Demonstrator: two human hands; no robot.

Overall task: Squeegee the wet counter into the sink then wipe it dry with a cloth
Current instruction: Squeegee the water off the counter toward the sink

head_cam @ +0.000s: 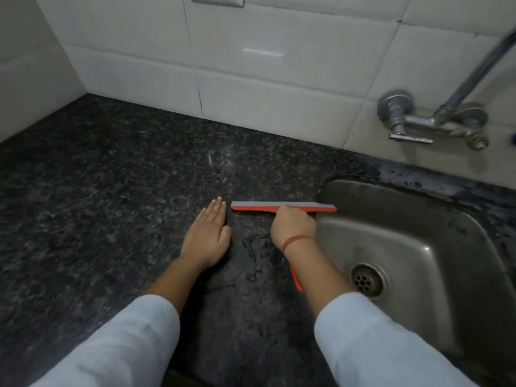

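Your right hand (293,227) grips the red squeegee (259,205) by its handle, with the blade on the dark tabletop (111,177) at the left rim of the sink (405,236), its right end apparently overhanging. Your left hand (208,236) rests flat, fingers straight, just beside the blade.

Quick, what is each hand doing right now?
Left hand: open, lying flat on the counter.
Right hand: gripping the handle of the orange squeegee.
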